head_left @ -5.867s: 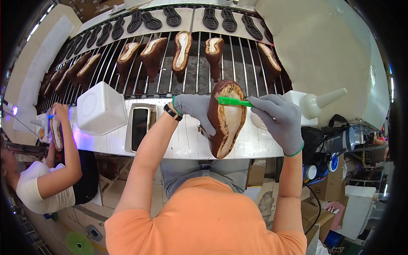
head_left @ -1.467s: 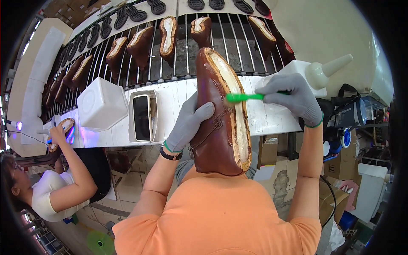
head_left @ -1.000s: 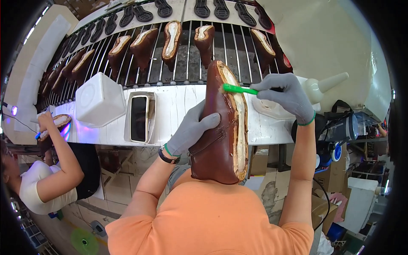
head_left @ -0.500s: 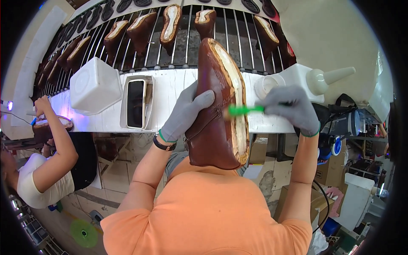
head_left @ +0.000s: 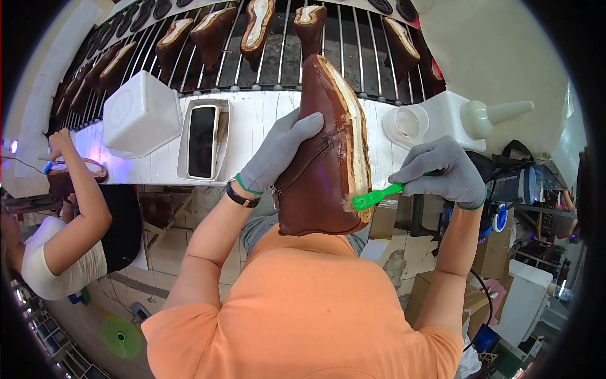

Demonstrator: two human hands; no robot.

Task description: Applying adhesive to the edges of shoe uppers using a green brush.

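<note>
A dark brown leather boot [head_left: 312, 183] without its outsole is held up in front of me, its pale underside facing right. My left hand [head_left: 278, 151], in a grey glove, grips the boot's shaft side with the thumb across the leather. Gloved as well, my right hand [head_left: 442, 170] holds a green brush [head_left: 375, 197] by its handle. The bristles touch the leather edge beside the sole near the boot's lower end. Close to my right hand, a small white round dish [head_left: 406, 125] and a white squeeze bottle [head_left: 461, 120] are on the white table [head_left: 265, 104].
A white plastic container [head_left: 142, 114] and a phone [head_left: 202, 140] in a box stand left on the table. Several boots, such as one brown boot [head_left: 257, 31], hang over a rack of metal rods [head_left: 347, 38] beyond. At far left a co-worker's arm [head_left: 85, 208] works on another boot [head_left: 69, 177].
My right hand has moved the brush down along the boot's edge, from mid-sole toward the lower end. The boot stays in my left hand, slightly shifted.
</note>
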